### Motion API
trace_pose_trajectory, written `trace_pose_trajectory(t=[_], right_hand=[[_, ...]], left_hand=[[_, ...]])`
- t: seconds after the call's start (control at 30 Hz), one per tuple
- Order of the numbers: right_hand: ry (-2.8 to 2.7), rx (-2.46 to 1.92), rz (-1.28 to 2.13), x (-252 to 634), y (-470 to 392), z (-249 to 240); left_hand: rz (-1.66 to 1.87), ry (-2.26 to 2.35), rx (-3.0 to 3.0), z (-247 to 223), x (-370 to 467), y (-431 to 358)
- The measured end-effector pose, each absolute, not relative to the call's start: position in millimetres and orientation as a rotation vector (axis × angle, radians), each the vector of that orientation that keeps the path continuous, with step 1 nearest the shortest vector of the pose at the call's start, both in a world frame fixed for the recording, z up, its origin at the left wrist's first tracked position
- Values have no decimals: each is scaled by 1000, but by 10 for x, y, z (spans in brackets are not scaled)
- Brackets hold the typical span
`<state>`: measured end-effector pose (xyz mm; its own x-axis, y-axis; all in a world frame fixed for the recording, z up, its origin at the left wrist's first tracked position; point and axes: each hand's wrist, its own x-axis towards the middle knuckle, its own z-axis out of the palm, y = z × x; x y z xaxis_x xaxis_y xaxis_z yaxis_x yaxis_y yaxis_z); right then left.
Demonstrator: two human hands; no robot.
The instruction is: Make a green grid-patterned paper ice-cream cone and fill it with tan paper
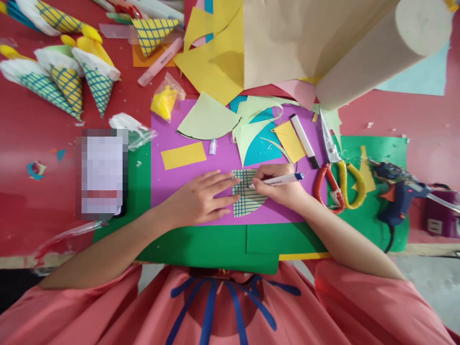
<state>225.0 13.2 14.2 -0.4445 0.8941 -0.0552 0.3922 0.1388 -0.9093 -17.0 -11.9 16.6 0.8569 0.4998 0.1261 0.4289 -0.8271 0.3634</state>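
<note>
My right hand (280, 184) is closed round a white marker (287, 179) with a blue end, its tip at a pale green paper piece (244, 203). Blue lines cross that paper as a grid on its left part; towards the right mostly one set of lines shows. With fingers spread, my left hand (203, 196) lies flat, its fingertips on the paper's left edge. Both rest over a purple sheet (172, 187). Just above are a yellow paper strip (184, 155), a small marker cap (212, 146) and a pale green fan-shaped piece (208, 117) with a dark curved edge.
Scissors (332, 163), a black-capped marker (304, 141) and a blue glue gun (400, 196) lie to the right. Several grid-patterned paper cones (98, 79) are at upper left. A large white roll (381, 57) fills the upper right. A blurred-out phone-like object (102, 175) sits left.
</note>
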Motion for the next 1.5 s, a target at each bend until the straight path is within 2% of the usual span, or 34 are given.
trace_pose_trajectory(t=[0.2, 0.43, 0.7, 1.03, 1.5], right_hand=[[-1898, -1206, 1276, 2266, 128, 136], [-1545, -1176, 1321, 2318, 96, 121], [-1811, -1217, 1209, 2229, 84, 118], [-1869, -1223, 1136, 2211, 104, 95], [-1947, -1199, 1295, 2222, 86, 135]], left_hand=[[304, 702, 2722, 156, -173, -125], [288, 789, 2721, 141, -161, -119], [282, 803, 2694, 139, -161, -111], [283, 808, 2670, 160, -153, -108], [296, 794, 2695, 146, -150, -107]])
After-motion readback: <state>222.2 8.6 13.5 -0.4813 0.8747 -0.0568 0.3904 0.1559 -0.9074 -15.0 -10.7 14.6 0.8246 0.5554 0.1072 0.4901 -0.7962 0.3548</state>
